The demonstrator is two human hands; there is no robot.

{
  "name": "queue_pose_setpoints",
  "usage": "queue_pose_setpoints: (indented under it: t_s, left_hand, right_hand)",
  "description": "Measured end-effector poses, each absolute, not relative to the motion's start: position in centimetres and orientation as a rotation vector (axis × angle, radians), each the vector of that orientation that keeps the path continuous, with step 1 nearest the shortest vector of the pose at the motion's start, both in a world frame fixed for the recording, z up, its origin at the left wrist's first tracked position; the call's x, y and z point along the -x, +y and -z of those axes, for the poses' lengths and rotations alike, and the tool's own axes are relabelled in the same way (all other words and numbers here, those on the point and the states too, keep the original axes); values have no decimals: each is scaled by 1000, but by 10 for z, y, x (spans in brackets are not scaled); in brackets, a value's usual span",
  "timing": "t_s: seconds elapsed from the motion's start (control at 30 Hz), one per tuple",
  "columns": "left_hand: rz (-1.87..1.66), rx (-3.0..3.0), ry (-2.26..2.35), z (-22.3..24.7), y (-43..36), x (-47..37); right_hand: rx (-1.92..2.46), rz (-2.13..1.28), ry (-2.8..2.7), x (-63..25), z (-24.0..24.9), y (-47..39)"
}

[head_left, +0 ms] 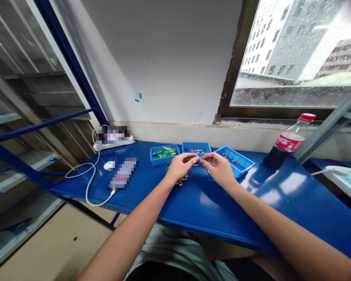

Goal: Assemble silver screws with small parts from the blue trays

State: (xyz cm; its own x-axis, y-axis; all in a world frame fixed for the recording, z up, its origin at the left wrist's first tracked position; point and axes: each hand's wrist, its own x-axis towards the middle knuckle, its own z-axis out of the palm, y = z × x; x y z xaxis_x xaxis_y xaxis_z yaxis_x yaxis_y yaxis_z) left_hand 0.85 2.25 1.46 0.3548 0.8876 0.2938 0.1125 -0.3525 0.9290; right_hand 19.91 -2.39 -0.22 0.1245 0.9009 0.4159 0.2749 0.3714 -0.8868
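Note:
My left hand (179,167) and my right hand (219,168) meet fingertip to fingertip above the blue table, just in front of the blue bins. Each hand is closed in a pinch, and what lies between the fingertips is too small to make out. Small metal parts (182,180) lie on the table beside my left hand. Behind the hands, the left blue bin (161,160) holds green pieces, the middle bin (196,145) holds thin metal parts, and the tilted right bin (245,165) holds small metal fittings.
A cola bottle (289,142) stands at the right near the window. On the left lie a phone (123,174) with a white cable, a small white object (109,166) and a power strip (115,144). A grey metal post rises beyond the bottle.

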Motion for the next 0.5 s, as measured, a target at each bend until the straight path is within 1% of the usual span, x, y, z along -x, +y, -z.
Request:
queue_pose_setpoints:
  t_s: [0.13,0.23,0.33,0.43,0.5]
  left_hand:
    - [-1104,-1831,868,-18,19,-8]
    - [-1100,-1798,857,-19,17,-8]
    - [-1081,-1901,871,-19,17,-7]
    - [-1071,-2060,873,-19,16,-6]
    - [-1088,-2065,859,-19,16,-7]
  right_hand:
    - [1183,-691,-1485,-197,2,-27]
    - [1221,-609,-1554,-195,0,-28]
    - [1183,-557,-1552,-194,-2,-29]
    - [1161,-621,-1505,-195,-4,-28]
    - [1173,-674,-1479,-198,-3,-26]
